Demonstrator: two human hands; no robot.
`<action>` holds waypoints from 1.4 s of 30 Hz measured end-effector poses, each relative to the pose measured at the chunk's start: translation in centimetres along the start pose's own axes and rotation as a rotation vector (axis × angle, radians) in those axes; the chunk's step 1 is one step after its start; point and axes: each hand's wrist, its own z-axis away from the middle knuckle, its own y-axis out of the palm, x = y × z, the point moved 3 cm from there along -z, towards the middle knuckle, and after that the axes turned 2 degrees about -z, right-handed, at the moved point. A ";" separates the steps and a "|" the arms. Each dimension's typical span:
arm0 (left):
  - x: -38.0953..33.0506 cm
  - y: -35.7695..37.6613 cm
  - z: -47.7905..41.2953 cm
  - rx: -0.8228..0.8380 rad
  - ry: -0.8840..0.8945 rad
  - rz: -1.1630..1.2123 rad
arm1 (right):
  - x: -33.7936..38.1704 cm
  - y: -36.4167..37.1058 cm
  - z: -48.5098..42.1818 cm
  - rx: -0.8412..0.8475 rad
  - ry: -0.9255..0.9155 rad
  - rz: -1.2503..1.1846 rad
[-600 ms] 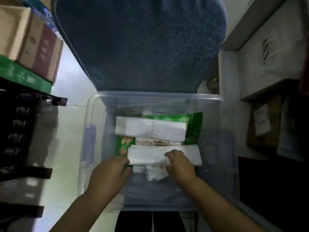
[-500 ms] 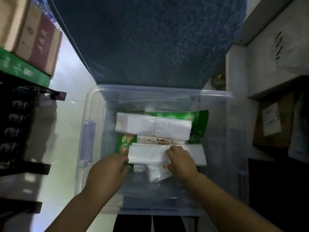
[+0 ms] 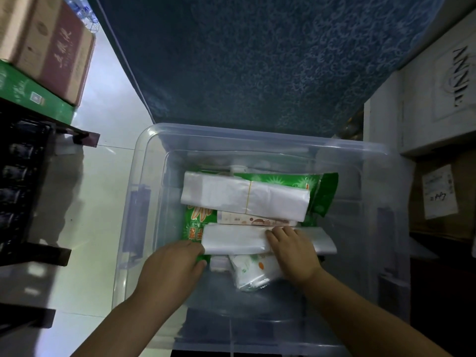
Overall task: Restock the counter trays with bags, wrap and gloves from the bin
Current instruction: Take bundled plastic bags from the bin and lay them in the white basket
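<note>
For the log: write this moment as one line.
stage: picking from bin | left hand: holds bag bundle end | right hand: grips bag bundle

The right hand (image 3: 293,253) is sliding further over the near bundle of white bags (image 3: 234,239), its fingers now reaching the bundle's far edge. The left hand (image 3: 171,264) is closing in tighter on the bundle's left end. Below the bundle, more of a printed packet (image 3: 253,273) is coming into sight. The view is drawing nearer, so the clear bin (image 3: 144,155) is filling more of it.
</note>
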 end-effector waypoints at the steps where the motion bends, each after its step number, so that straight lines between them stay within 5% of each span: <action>1: -0.1 -0.2 -0.2 -0.007 -0.007 -0.006 | 0.0 -0.4 -0.1 -0.020 0.015 -0.016; 9: -2.9 -2.6 -10.3 -0.151 0.166 -0.115 | 0.4 -3.4 1.5 -0.059 -0.020 -0.048; 13: -3.0 -1.4 -14.9 -0.072 0.111 -0.226 | 0.2 -2.9 2.6 -0.032 0.001 -0.063; 18: -2.2 -0.8 -14.0 -0.072 0.213 -0.176 | 0.5 -2.7 2.9 -0.049 0.019 -0.113; 31: -2.4 3.2 -8.9 0.330 0.358 0.004 | 2.0 -2.1 0.7 -0.155 0.111 -0.161; 36: -2.6 4.6 -8.2 0.245 0.361 -0.189 | 0.9 -1.5 0.4 -0.188 0.276 -0.146; 42: -3.4 5.8 -7.6 0.165 0.259 -0.283 | -1.3 -1.3 -0.4 0.107 0.250 -0.055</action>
